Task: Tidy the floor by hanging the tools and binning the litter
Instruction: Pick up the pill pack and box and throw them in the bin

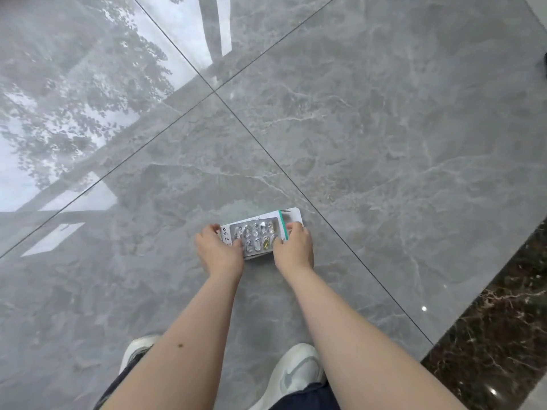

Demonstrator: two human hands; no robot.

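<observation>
A silver blister pack of capsules (257, 236) lies on top of a white medicine box with a green stripe (291, 217), low over the grey floor in the lower middle of the head view. My left hand (217, 250) grips the left end of the box and pack, thumb on top. My right hand (294, 247) grips the right end, fingers curled over the green stripe. Whether the box touches the floor cannot be told. No tools and no bin are in view.
Glossy grey marble floor tiles (384, 128) with dark grout lines fill the view and reflect trees and a window at the left. A dark brown marble border (497, 335) runs along the lower right. My two white shoes (299, 371) stand at the bottom.
</observation>
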